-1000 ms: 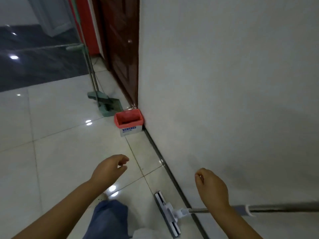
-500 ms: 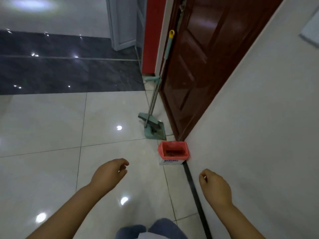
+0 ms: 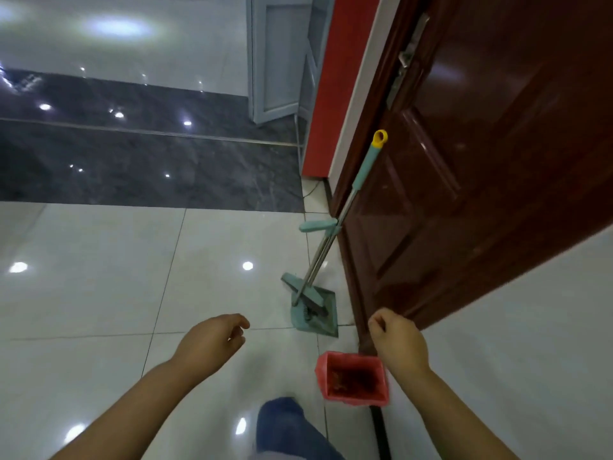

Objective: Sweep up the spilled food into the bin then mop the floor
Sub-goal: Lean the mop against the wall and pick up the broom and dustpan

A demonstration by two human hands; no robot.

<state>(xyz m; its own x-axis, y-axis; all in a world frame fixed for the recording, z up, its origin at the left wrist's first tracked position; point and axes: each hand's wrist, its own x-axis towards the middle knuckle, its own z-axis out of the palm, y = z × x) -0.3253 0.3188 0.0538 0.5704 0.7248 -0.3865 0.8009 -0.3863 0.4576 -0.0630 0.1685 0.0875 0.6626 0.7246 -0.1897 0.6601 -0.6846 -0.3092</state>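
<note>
One head-worn view, angled forward and down over both forearms, facing floor (image 3: 99, 293), door (image 3: 481, 161) and nearby wall (image 3: 530, 327).

Dim indoor light; ceiling lamps glare as bright spots on the glossy floor (image 3: 99, 277). Wide-angle bending at edges, slight motion blur.

The right hand (image 3: 398, 343) covers the bin's (image 3: 353, 380) far corner; its dark contents look blurred.

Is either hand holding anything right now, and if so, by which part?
Nothing is held. The left hand and right hand are both empty, fingers loosely curled; the broom leans untouched against the door.
</note>
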